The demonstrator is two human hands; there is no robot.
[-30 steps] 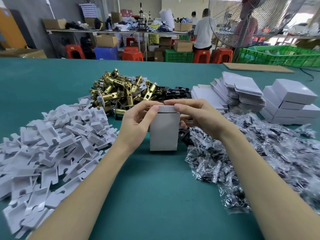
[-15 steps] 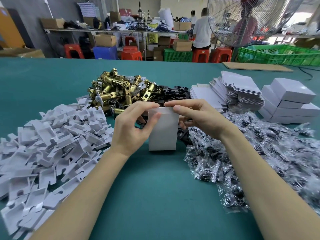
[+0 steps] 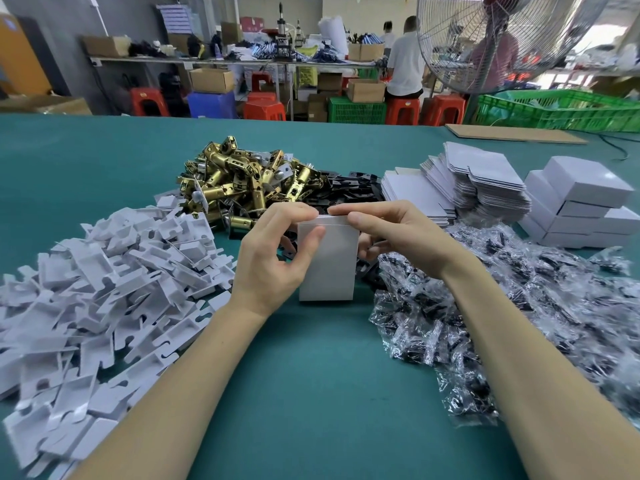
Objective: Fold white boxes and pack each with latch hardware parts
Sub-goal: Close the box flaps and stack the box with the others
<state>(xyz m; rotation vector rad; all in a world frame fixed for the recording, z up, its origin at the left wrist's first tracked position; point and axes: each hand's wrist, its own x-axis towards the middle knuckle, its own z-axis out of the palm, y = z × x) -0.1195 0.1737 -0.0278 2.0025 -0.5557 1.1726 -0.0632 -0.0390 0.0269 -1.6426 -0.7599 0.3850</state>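
A white box (image 3: 327, 268) stands upright on the green table (image 3: 311, 393) in the middle of the view. My left hand (image 3: 273, 258) holds its left side, thumb on the front face and fingers curled over the top edge. My right hand (image 3: 398, 233) grips the right side, its fingers lying across the closed top flap. Behind the box is a heap of brass latch bolts (image 3: 242, 181) with black plates (image 3: 349, 188) beside it. What the box contains is hidden.
A wide heap of white card inserts (image 3: 104, 282) lies at the left. Small clear bags of black screws (image 3: 519, 306) spread at the right. Flat box blanks (image 3: 478, 178) and finished white boxes (image 3: 581, 202) sit at the far right. A fan (image 3: 502, 39) stands behind.
My left thumb has slid onto the box's front face and both hands' fingers have closed over the top flap. The box stays upright in the same spot.
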